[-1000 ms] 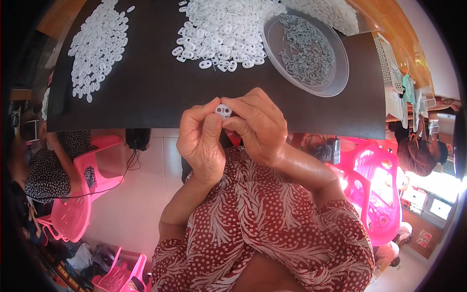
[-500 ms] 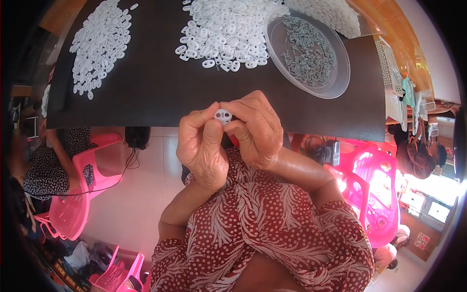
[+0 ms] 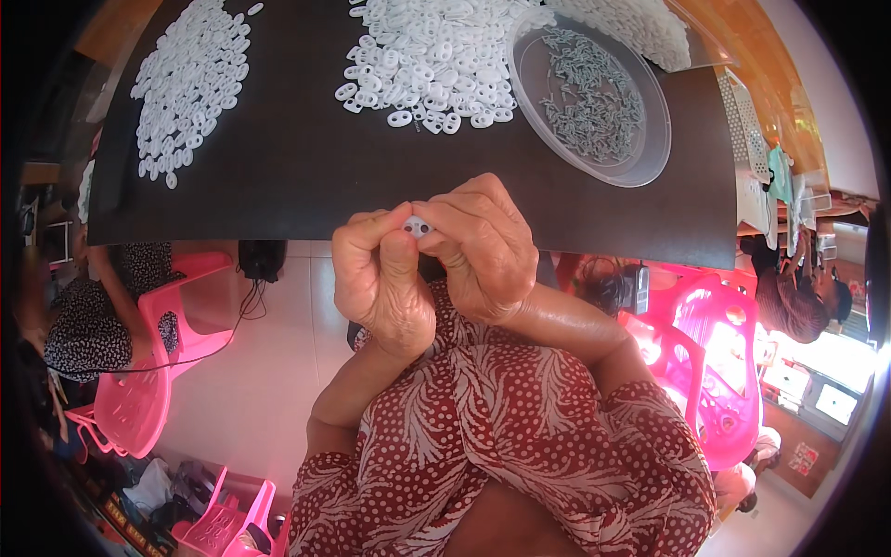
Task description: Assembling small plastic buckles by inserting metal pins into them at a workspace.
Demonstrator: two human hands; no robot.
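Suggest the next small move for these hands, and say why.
Probably a gentle squeeze on the white two-holed piece: the left hand and right hand pinch it from opposite sides, so the grip looks steady, and neither hand seems free to take another from the middle pile of white pieces.

Harsh white glare burns out beyond the near right corner of the dark brown flat desk, turning parts of the pink plastic armchair there a glowing magenta; past the left edge it is dimmer. The heap of white oval plastic pieces by the far edge looks nearly overexposed. The bare right forearm shines; fisheye distortion bends the blurrier surroundings toward black corners
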